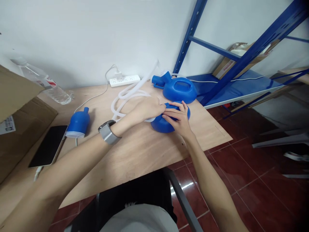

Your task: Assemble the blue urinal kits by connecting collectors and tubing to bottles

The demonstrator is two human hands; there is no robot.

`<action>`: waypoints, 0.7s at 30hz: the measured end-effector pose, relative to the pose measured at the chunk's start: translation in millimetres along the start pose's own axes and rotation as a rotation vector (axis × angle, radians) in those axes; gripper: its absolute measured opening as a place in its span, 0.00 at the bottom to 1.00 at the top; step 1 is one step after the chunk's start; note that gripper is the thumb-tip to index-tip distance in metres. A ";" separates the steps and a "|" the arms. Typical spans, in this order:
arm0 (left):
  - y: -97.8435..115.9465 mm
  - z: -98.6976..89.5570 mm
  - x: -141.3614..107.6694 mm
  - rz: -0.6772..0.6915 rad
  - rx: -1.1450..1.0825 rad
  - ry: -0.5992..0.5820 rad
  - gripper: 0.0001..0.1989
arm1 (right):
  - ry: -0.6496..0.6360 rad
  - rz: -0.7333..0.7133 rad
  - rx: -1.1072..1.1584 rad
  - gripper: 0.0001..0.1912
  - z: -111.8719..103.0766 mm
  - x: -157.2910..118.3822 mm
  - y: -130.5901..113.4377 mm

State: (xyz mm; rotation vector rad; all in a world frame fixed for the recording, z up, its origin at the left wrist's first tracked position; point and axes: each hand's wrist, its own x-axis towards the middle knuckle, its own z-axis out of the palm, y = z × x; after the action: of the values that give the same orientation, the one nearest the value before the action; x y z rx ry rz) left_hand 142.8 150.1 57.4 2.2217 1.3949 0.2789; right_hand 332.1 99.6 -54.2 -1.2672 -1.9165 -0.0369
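Observation:
A blue plastic urinal bottle (161,125) lies on the wooden table beneath both my hands. My left hand (151,109), with a grey-strapped watch on its wrist, reaches across and closes at the bottle's upper side; its fingertips are mostly hidden. From the right, my right hand (178,116) grips the same bottle, fingers pressed over its top near the left hand. Clear white hose (131,93) lies in loops just beyond my left forearm. Behind the held bottle sits a second blue handled bottle (180,90) with an angled neck.
On the left are a blue funnel-shaped cup (79,123), a phone (48,145), a water bottle (50,85) and a cardboard box (26,129). A power strip (125,80) lies along the wall. The blue metal shelf (251,85) stands beyond the table's right edge.

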 end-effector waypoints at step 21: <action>-3.7 2.0 3.7 0.014 -0.095 -0.003 0.20 | -0.009 -0.011 -0.002 0.12 -1.0 0.7 -2.6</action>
State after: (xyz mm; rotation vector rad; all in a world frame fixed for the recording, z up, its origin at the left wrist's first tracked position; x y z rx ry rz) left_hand 142.4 154.1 53.5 2.1542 1.3369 0.3390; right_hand 330.6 98.4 -52.1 -1.2605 -1.9312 -0.0390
